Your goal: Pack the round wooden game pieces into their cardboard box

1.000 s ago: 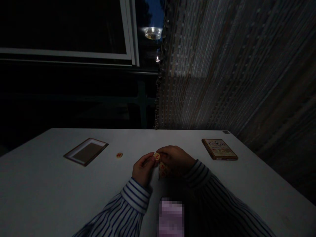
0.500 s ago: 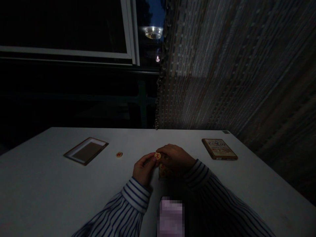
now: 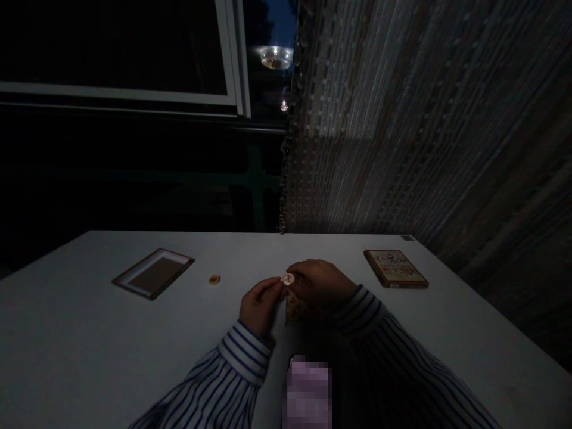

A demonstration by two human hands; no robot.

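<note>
A round Chinese chess piece (image 3: 288,279) with a red character on its pale face is held up between my two hands. My left hand (image 3: 259,304) pinches its left edge with thumb and forefinger. From the other side the fingers of my right hand (image 3: 324,283) close on the same piece; some of those fingers are hidden. Beneath my right hand lies a clump of more pieces (image 3: 294,308) with reddish marks, partly covered and dim. Another chess piece (image 3: 214,279) rests flat on the table, left of my left hand.
On the white table (image 3: 156,351), a shallow open box part (image 3: 181,257) lies to the left. A printed box lid or closed box (image 3: 395,269) lies at the right. A string curtain (image 3: 357,149) hangs behind the table, beside a dark window (image 3: 120,47).
The held piece has turned slightly and shifted a little to the right, toward my right hand. My left fingertips now cover less of it. The view has moved slightly.
</note>
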